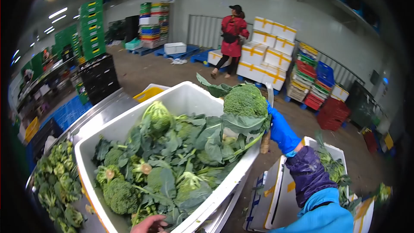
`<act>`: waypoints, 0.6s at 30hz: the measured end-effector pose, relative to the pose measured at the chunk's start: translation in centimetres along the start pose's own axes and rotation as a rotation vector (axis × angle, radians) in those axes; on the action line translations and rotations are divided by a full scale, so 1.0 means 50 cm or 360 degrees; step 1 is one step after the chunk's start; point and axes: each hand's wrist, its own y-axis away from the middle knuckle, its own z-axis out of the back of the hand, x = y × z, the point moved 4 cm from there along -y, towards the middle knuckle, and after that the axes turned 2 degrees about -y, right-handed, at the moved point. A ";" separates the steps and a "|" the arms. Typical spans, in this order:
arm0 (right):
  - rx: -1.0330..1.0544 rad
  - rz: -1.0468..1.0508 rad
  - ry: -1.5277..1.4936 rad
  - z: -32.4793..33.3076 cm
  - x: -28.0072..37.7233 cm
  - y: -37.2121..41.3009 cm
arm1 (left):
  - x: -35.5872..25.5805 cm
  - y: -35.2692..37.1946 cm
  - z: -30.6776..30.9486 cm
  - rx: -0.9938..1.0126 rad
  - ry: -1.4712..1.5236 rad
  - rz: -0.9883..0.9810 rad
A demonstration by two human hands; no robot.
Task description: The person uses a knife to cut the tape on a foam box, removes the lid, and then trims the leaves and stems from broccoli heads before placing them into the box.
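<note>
A leafy broccoli head (246, 102) sits over the right-hand corner of a white box (123, 121) filled with more broccoli (121, 196); the blue-gloved right hand (281, 133) is just beside it, fingers hidden, so what they close on cannot be told, though a pale blade-like strip (270, 93) shows above. The bare left hand (148, 224), inside the near edge, looks loosely spread, holding nothing visible; the step seems to be handling this one head, and the next move calls for keeping bare fingers clear of any blade.
</note>
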 end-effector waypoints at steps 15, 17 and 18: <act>-0.0191 0.0160 -0.0083 0.108 -0.077 0.222 | -0.008 0.015 -0.014 -0.0037 -0.0170 0.0023; -0.0119 0.0066 -0.0214 0.100 -0.074 0.236 | -0.017 0.018 -0.018 -0.0007 -0.0193 0.0040; -0.0147 0.0090 -0.0053 0.095 -0.068 0.250 | -0.021 0.022 -0.020 -0.0019 -0.0250 0.0027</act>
